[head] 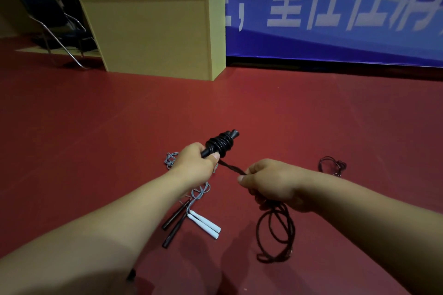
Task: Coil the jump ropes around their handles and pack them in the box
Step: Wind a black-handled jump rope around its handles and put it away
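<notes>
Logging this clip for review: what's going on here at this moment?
A person is winding a black jump rope around its paired handles. The left hand grips the handles, already wrapped with several turns, while the right hand pinches the rope, whose remaining loops hang toward the red floor. A white-handled jump rope and another black-handled one lie uncoiled below. A wooden box stands farther off.

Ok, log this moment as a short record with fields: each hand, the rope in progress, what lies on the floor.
left hand: grips black handles, partly wrapped with rope
right hand: pinches the black rope; loose loops hang below
floor: white-handled rope, black-handled rope, dark rope tangle at right
wooden box: stands beyond, by the banner
</notes>
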